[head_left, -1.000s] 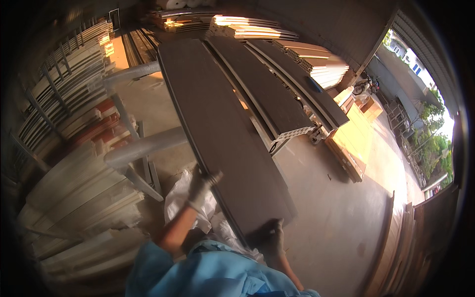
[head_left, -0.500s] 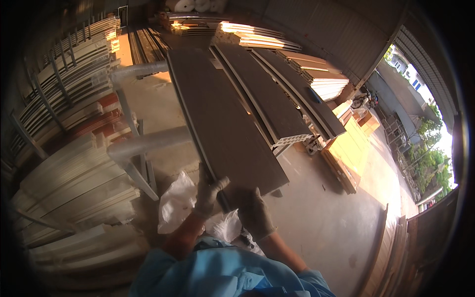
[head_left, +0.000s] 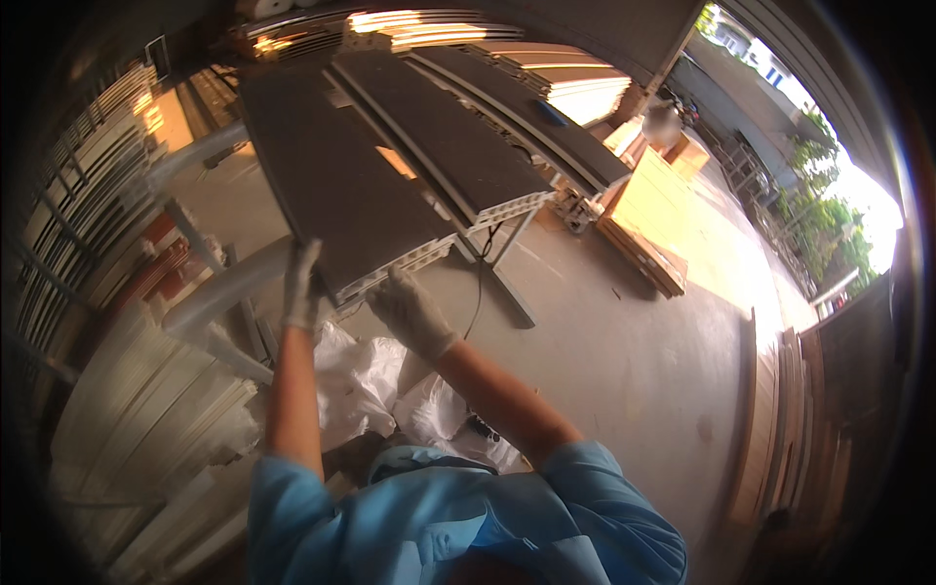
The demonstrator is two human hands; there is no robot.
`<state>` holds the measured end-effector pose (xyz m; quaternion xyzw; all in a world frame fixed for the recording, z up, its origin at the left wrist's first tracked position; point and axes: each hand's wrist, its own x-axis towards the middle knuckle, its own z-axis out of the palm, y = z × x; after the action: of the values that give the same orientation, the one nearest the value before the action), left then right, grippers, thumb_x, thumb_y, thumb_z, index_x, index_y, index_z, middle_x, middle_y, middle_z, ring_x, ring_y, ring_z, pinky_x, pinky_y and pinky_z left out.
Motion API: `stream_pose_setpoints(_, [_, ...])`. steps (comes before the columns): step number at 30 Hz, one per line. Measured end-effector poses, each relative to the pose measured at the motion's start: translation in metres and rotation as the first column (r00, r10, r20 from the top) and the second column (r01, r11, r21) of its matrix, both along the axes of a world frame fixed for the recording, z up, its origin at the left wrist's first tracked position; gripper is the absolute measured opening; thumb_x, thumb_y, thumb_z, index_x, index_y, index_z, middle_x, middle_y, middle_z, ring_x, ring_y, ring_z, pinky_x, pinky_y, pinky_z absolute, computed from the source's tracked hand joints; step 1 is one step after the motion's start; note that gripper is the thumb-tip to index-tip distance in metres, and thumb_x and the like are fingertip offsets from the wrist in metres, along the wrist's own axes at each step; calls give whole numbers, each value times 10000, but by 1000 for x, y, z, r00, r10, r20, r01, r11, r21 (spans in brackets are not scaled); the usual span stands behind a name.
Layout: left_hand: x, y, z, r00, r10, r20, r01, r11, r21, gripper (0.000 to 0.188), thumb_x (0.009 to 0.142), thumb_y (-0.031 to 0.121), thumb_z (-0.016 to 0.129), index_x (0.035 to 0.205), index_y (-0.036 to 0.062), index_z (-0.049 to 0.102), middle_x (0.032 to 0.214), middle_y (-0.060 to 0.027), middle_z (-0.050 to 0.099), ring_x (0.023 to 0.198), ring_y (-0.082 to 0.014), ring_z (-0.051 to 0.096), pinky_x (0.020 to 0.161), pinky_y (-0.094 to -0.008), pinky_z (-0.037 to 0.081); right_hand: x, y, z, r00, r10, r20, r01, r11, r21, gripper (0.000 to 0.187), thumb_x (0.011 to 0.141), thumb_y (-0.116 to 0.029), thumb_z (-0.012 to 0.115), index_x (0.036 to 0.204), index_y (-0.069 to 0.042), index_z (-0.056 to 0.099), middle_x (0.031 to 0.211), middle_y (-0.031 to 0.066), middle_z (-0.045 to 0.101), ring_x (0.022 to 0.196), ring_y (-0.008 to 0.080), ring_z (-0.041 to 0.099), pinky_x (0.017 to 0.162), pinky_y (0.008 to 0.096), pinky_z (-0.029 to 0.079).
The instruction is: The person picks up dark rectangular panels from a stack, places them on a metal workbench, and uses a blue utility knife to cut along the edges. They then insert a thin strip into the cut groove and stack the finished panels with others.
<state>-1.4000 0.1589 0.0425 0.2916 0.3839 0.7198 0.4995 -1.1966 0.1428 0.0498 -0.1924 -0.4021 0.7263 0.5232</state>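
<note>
A long dark panel [head_left: 336, 180] with a pale, hollow-celled end lies on a rack at the left of two similar panels. My left hand [head_left: 301, 283], in a pale work glove, grips its left edge at the near corner. My right hand [head_left: 413, 310], gloved too, is closed against the near end of the same panel, its fingertips partly hidden. Beside it lie a middle dark panel [head_left: 439, 136] and a right dark panel [head_left: 526, 122], the latter with a small blue item [head_left: 551, 113] on top.
Wrapped rack arms [head_left: 229, 288] stick out at the left, near stacked pale boards [head_left: 146, 390]. White plastic sacks [head_left: 361, 385] lie below my arms. A metal leg [head_left: 507, 292] and a dark cable stand under the panels. Cardboard-coloured sheets [head_left: 648, 219] lie at the right, and long boards [head_left: 765, 419] nearer.
My arms have stretched forward, and the left panel has moved away from me, its near end now close to the middle panel's. The view has shifted too.
</note>
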Motion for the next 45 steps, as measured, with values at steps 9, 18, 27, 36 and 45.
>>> stream_pose_setpoints(9, [67, -131, -191, 970, -211, -118, 33, 601, -799, 290, 900, 407, 697, 980, 132, 653, 806, -6, 627, 625, -144, 608, 457, -298, 472, 328, -116, -124, -171, -9, 985, -164, 986, -20, 459, 878, -516, 617, 934, -70, 714, 894, 169, 702, 889, 366, 680, 772, 473, 504])
stream_pose_setpoints(18, [280, -226, -213, 615, -735, -285, -79, 302, -950, 447, 843, 388, 737, 1082, 11, 711, 1010, -85, 706, 829, -216, 661, 752, -370, 503, 623, -306, -197, -83, 365, 927, 308, 894, -325, 390, 854, -477, 665, 1075, -164, 735, 1069, 114, 725, 1042, 296, 671, 916, 409, 506])
stream_pose_setpoints(27, [405, -129, -176, 679, -701, -218, 128, 405, -905, 265, 911, 307, 673, 994, 56, 692, 766, -32, 647, 610, -155, 604, 578, -300, 504, 702, -328, -237, 483, 123, 867, 643, 622, -446, 313, 902, -294, 699, 1084, -39, 707, 953, 78, 725, 782, 161, 682, 708, 296, 528])
stream_pose_setpoints(36, [456, 71, -117, 764, -480, -432, 88, 740, -666, 254, 886, 298, 742, 1036, 124, 635, 777, -8, 627, 596, -139, 614, 518, -301, 524, 753, -304, -242, 565, 17, 825, 717, 485, -501, 247, 929, -233, 675, 1067, -29, 688, 844, 35, 678, 658, 113, 629, 575, 261, 500])
stream_pose_setpoints(45, [459, 311, -83, 687, 104, -719, -387, 890, -242, 425, 871, 362, 703, 1122, 21, 674, 999, -92, 704, 917, -220, 652, 846, -336, 503, 850, -252, -253, 518, -26, 855, 817, 311, -486, 250, 926, -269, 673, 975, -25, 669, 734, 38, 634, 587, 133, 612, 527, 288, 497])
